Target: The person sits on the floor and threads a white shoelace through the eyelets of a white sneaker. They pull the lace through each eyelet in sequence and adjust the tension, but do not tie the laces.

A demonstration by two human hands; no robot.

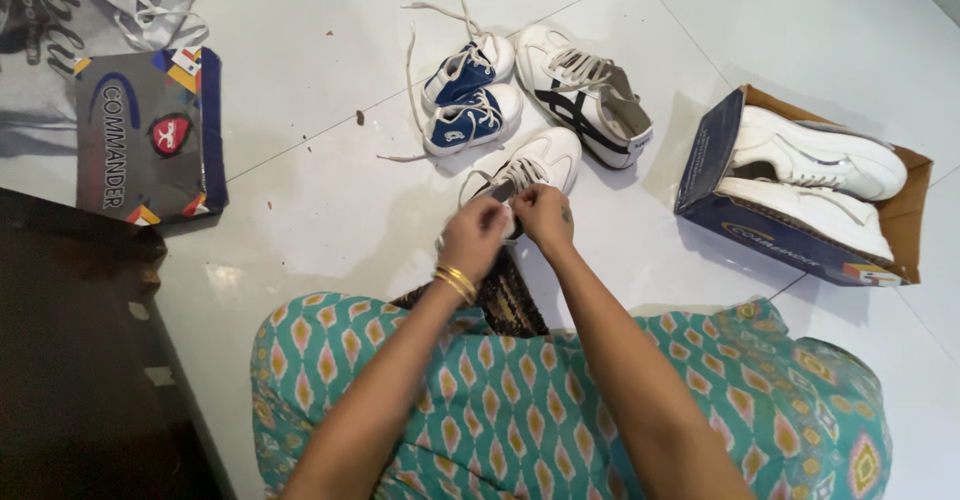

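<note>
A white sneaker (540, 158) with dark side stripes sits on the white floor just in front of my knees. My left hand (474, 236), with gold bangles on the wrist, and my right hand (545, 214) are both pinched on its laces near the tongue. The heel end of the sneaker is hidden under my hands. Its matching white sneaker (585, 94) lies farther away, tilted on its side.
A pair of small blue-and-white shoes (468, 100) with loose laces lies beyond. An open blue cardboard shoebox (715, 175) holding two white sneakers stands at the right. A dark box lid (148, 135) lies at the left, beside dark furniture (70, 360).
</note>
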